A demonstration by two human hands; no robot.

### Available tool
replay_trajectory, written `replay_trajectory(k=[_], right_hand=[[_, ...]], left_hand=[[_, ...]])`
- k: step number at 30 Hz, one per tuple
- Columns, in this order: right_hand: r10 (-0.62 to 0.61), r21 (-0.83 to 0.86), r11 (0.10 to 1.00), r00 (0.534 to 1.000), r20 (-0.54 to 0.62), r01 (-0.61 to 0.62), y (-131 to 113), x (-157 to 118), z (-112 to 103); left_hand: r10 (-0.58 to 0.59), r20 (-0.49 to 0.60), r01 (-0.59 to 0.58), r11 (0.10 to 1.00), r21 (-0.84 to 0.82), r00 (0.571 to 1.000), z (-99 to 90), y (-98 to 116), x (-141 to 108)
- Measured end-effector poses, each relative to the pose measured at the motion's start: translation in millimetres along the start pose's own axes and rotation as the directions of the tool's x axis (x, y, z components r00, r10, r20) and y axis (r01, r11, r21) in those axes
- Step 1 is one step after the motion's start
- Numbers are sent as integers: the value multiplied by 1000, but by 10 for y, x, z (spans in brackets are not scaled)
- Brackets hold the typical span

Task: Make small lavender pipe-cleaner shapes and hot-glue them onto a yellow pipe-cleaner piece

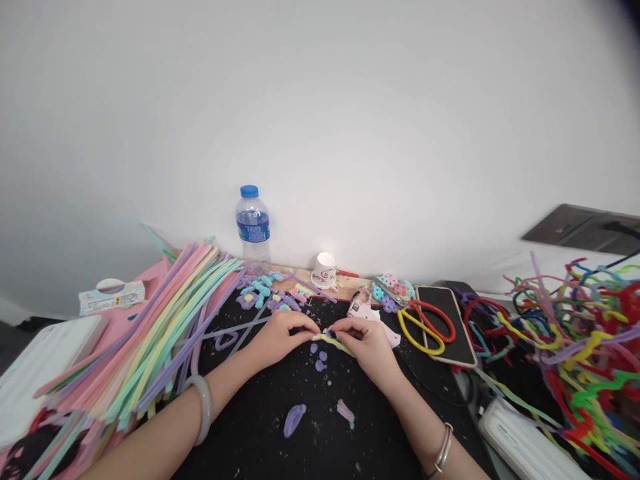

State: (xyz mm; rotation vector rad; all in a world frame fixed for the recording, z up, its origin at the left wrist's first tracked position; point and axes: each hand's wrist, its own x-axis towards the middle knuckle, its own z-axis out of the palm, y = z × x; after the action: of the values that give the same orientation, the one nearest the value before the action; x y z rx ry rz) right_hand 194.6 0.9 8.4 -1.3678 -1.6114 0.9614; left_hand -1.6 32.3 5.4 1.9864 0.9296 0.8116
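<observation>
My left hand (286,338) and my right hand (369,345) meet above the middle of the black work surface, both with fingers pinched. Between them runs a short light-yellow pipe cleaner (341,345), its left end at my left fingertips. A tiny purple bit shows at my right fingertips, too small to make out fully. Just below lie small purple fuzzy balls (321,365). Nearer to me are a purple pipe-cleaner loop (295,421) and a short pink piece (345,411). Behind my right hand, a pink tool (371,316), perhaps a glue gun, is partly hidden.
Pastel pipe cleaners (165,333) are heaped at left; a bright tangle (590,353) fills the right. Scissors (424,348) with yellow and red handles overlap a phone (445,307). By the wall stand a water bottle (253,227), a paper cup (324,270) and finished fuzzy flowers (393,290).
</observation>
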Motion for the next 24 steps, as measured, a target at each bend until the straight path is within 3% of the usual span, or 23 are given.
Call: replay_trajectory(k=[8, 16, 24], right_hand=[[-40, 34, 999, 999, 19, 39, 8, 9, 15], [15, 114, 993, 999, 36, -19, 25, 11, 1], [-24, -2, 1000, 997, 80, 25, -14, 14, -17]], left_hand=[[5, 0, -5, 1000, 0, 1000, 6, -5, 1], [5, -8, -5, 1000, -2, 1000, 10, -33, -2], [3, -28, -4, 1000, -20, 1000, 8, -21, -8]])
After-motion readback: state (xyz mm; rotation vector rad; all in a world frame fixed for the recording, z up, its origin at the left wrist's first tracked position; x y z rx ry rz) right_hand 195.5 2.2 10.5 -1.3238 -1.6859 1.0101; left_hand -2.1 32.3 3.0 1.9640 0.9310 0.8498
